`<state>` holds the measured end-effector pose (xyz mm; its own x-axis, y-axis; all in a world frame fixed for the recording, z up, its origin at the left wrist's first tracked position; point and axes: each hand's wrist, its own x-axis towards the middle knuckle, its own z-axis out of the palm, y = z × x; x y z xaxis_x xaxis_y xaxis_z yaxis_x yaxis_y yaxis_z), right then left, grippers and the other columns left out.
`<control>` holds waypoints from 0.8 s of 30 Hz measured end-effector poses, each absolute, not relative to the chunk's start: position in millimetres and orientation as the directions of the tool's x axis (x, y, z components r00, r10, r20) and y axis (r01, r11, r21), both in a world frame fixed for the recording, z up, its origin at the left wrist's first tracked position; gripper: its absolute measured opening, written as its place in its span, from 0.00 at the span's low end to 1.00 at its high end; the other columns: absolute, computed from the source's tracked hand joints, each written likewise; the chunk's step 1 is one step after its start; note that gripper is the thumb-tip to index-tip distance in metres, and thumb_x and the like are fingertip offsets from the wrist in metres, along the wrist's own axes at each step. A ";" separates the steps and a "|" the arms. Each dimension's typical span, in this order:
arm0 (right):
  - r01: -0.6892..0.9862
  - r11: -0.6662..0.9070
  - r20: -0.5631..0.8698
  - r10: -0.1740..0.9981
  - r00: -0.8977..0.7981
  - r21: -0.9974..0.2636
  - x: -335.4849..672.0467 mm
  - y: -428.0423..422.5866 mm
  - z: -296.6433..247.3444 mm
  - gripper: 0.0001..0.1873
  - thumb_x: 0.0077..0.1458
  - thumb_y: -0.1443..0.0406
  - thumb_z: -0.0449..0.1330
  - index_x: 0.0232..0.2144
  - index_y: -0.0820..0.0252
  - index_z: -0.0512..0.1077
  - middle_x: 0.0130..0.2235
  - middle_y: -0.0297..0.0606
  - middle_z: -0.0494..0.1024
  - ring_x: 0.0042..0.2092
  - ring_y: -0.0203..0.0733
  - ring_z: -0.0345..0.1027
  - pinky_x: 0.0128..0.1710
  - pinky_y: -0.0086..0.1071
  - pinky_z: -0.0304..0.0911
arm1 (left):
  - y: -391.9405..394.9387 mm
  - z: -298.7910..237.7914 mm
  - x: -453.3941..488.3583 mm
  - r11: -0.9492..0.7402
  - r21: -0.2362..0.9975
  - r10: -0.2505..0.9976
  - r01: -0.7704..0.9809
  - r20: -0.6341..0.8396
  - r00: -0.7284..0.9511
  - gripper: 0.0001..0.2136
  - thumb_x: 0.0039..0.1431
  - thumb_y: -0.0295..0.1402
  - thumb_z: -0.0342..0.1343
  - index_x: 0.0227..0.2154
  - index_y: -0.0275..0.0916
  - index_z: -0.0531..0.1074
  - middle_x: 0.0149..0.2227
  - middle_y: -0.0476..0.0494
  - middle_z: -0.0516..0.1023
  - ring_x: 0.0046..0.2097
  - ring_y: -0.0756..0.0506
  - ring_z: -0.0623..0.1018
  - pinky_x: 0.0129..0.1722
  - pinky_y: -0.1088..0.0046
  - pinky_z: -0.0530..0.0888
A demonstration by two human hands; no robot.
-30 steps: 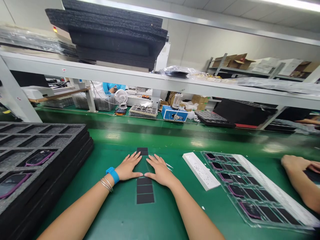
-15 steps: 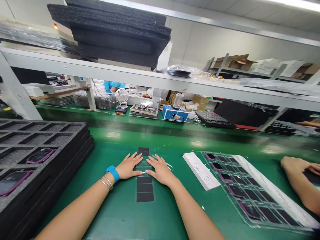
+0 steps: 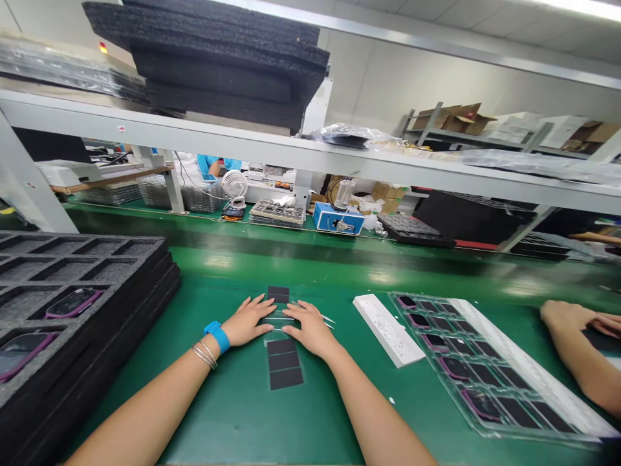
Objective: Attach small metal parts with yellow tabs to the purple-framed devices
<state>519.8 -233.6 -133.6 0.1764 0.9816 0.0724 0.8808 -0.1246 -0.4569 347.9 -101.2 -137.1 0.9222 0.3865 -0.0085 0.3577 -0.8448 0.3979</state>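
Left hand [image 3: 247, 321] and right hand [image 3: 310, 330] lie flat, palms down, fingers spread, holding nothing, arms angled inward. A clear plastic film strip [image 3: 280, 320] sits between them, in line with black rectangular sheets [image 3: 284, 366] on the green bench [image 3: 218, 414].

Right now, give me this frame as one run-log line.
left hand: flat by clear strip | right hand: flat by strip | black patches: below on green mat | co-worker's hand: far right
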 end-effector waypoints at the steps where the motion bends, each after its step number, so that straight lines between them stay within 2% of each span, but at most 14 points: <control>1: 0.879 -0.127 0.079 0.980 0.183 -0.459 519.3 -233.5 -133.5 0.23 0.55 0.56 0.60 0.52 0.49 0.68 0.58 0.31 0.63 0.62 0.47 0.46 0.62 0.46 0.39 | -100.9 -137.4 348.1 -0.841 0.407 0.390 0.356 0.002 0.921 0.24 0.60 0.40 0.51 0.59 0.47 0.58 0.63 0.47 0.52 0.65 0.40 0.46 0.61 0.51 0.45; 6: 0.870 -0.123 0.105 0.975 0.196 -0.478 516.3 -234.2 -130.5 0.25 0.53 0.54 0.61 0.53 0.51 0.68 0.56 0.34 0.65 0.60 0.46 0.50 0.61 0.43 0.43 | -98.9 -139.4 348.9 -0.835 0.427 0.405 0.346 0.054 0.913 0.21 0.60 0.38 0.51 0.57 0.48 0.62 0.62 0.46 0.56 0.64 0.40 0.50 0.61 0.50 0.47; 9: 0.867 -0.119 0.127 0.970 0.205 -0.485 516.1 -234.0 -128.9 0.25 0.57 0.52 0.57 0.55 0.53 0.65 0.56 0.35 0.65 0.60 0.46 0.50 0.61 0.43 0.44 | -98.8 -138.8 349.2 -0.841 0.414 0.410 0.349 0.065 0.910 0.21 0.60 0.36 0.52 0.56 0.48 0.62 0.62 0.46 0.57 0.64 0.41 0.52 0.61 0.51 0.49; 12: 0.877 -0.109 0.150 0.968 0.201 -0.467 517.4 -233.3 -128.5 0.21 0.60 0.57 0.54 0.54 0.54 0.66 0.55 0.36 0.67 0.59 0.45 0.52 0.60 0.43 0.44 | -99.5 -137.5 349.4 -0.841 0.409 0.415 0.355 0.067 0.907 0.21 0.60 0.35 0.53 0.56 0.48 0.63 0.61 0.46 0.58 0.63 0.41 0.54 0.60 0.52 0.49; 15: 0.886 -0.097 0.167 0.967 0.192 -0.454 518.3 -232.9 -128.3 0.18 0.58 0.60 0.56 0.51 0.53 0.69 0.52 0.36 0.70 0.57 0.45 0.56 0.59 0.43 0.46 | -99.6 -137.4 349.3 -0.837 0.426 0.413 0.343 0.080 0.907 0.21 0.59 0.34 0.53 0.56 0.49 0.63 0.61 0.46 0.59 0.63 0.41 0.55 0.60 0.51 0.50; 20: 0.885 -0.096 0.180 0.964 0.197 -0.456 518.0 -233.1 -127.6 0.16 0.57 0.62 0.57 0.49 0.53 0.70 0.50 0.35 0.72 0.56 0.43 0.57 0.59 0.41 0.46 | -99.0 -139.5 349.4 -0.821 0.472 0.427 0.321 0.135 0.894 0.23 0.59 0.40 0.53 0.57 0.45 0.62 0.59 0.44 0.63 0.61 0.40 0.58 0.60 0.53 0.52; 24: 0.883 -0.097 0.191 0.960 0.205 -0.460 518.2 -232.7 -127.7 0.16 0.56 0.62 0.58 0.48 0.52 0.71 0.49 0.36 0.72 0.55 0.44 0.58 0.58 0.40 0.48 | -98.2 -140.7 350.3 -0.818 0.473 0.448 0.327 0.168 0.878 0.22 0.58 0.38 0.53 0.56 0.42 0.64 0.57 0.43 0.65 0.61 0.40 0.60 0.60 0.56 0.55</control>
